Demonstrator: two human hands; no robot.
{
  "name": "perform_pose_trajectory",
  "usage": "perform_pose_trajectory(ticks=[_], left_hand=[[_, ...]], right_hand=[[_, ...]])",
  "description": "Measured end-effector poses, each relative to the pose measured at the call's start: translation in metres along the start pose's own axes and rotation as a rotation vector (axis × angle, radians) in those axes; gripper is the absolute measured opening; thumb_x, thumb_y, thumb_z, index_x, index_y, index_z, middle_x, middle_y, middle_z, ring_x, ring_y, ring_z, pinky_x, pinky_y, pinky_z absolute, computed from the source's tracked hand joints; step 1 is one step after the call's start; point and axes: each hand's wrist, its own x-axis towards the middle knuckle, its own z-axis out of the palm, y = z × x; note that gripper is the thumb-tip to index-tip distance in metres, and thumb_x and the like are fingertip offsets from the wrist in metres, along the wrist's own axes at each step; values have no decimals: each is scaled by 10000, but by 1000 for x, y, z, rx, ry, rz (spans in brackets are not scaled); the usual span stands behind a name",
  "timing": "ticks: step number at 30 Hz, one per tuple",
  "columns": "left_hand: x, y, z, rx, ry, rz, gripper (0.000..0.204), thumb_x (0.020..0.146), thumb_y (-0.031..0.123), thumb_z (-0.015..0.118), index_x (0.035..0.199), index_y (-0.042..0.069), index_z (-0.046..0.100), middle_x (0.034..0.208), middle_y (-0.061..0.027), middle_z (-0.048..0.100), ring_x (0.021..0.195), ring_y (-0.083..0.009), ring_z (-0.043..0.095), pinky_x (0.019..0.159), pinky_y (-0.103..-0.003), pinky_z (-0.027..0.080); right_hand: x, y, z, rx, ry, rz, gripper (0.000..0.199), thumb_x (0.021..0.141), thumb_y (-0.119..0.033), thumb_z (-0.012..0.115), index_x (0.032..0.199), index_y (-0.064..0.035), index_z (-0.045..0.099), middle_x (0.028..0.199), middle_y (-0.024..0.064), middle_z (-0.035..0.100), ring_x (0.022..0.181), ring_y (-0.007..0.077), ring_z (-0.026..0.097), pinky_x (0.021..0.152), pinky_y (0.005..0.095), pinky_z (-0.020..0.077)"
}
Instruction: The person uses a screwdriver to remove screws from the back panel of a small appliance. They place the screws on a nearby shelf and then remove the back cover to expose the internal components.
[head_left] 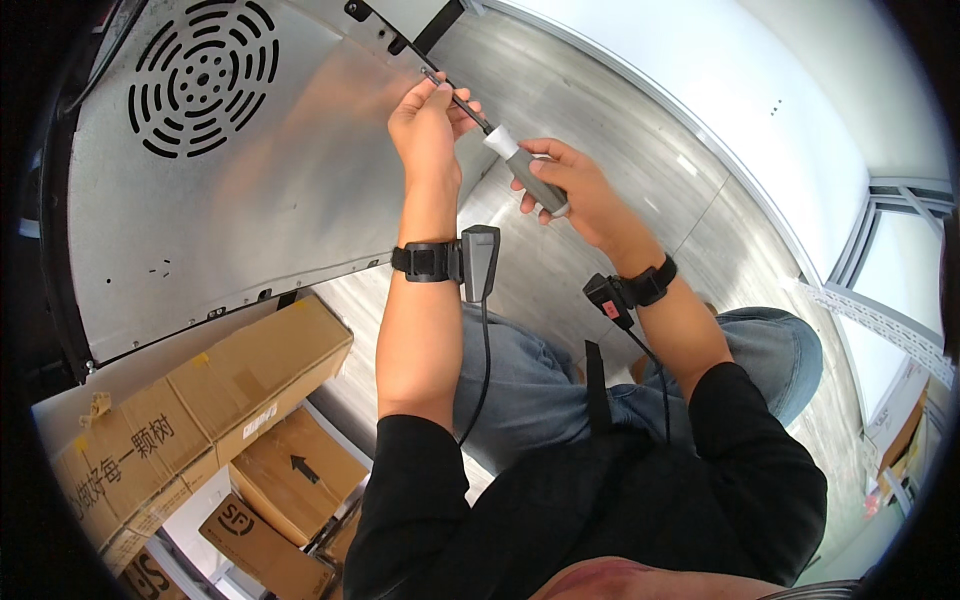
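My right hand (578, 185) is wrapped round the grey handle of a screwdriver (540, 181) with a white collar. Its dark shaft slants up and left to my left hand (430, 130). There the thumb and fingers are closed in a pinch at the shaft's far end, on a small silver piece that looks like a screw (431, 74); the fingers partly hide where it meets the tip. Both hands are beside the upper right edge of a big metal panel (300, 190) with a round pattern of vent slots. A black bracket (392, 40) sits on that edge, just beyond my left fingertips.
Long and square cardboard boxes (215, 400) are stacked at the lower left, below the panel. White panels with a metal frame (860, 230) curve along the right. Grey wood-look floor (560, 80) lies between. Black devices with cables (480, 262) are strapped to both wrists.
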Motion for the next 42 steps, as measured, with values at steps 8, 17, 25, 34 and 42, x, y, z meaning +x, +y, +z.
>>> perform_pose_trajectory(ticks=[8, 17, 25, 34, 42], left_hand=[[7, -6, 1, 183, 84, 50, 222, 836, 80, 668, 1008, -31, 583, 754, -64, 628, 597, -126, 596, 555, -263, 534], [5, -1, -4, 54, -3, 16, 131, 886, 44, 570, 1005, -10, 569, 769, -85, 638, 632, -150, 621, 569, -264, 516], [3, -2, 1, 191, 3, 37, 66, 873, 80, 613, 922, 37, 619, 770, -51, 638, 649, -137, 625, 582, -254, 510], [0, 1, 0, 75, 16, 4, 119, 884, 62, 582, 997, 25, 591, 822, -84, 650, 662, -150, 637, 571, -259, 516], [-4, -2, 7, 145, 45, 12, 151, 865, 95, 630, 990, 28, 578, 794, -67, 638, 640, -151, 633, 537, -266, 505]], right_hand=[[2, 11, 6, -232, 147, -168, 430, 837, -166, 662, 1212, -45, 489, 968, 41, 579, 792, 111, 564, 608, 249, 469], [-2, -2, -2, 276, -163, 46, 428, 854, -251, 604, 1228, -74, 495, 1011, 94, 593, 708, 180, 647, 490, 241, 449], [2, 14, 8, -174, 100, -217, 370, 843, -136, 614, 1193, -55, 522, 954, 51, 555, 776, 127, 563, 579, 245, 465], [-5, -2, 7, 85, -6, 17, 413, 854, -227, 602, 1212, -47, 501, 978, 57, 576, 827, 136, 612, 527, 246, 433], [0, 13, 8, -193, 129, -179, 409, 837, -182, 635, 1196, -38, 504, 938, 45, 581, 769, 117, 577, 523, 230, 427]])
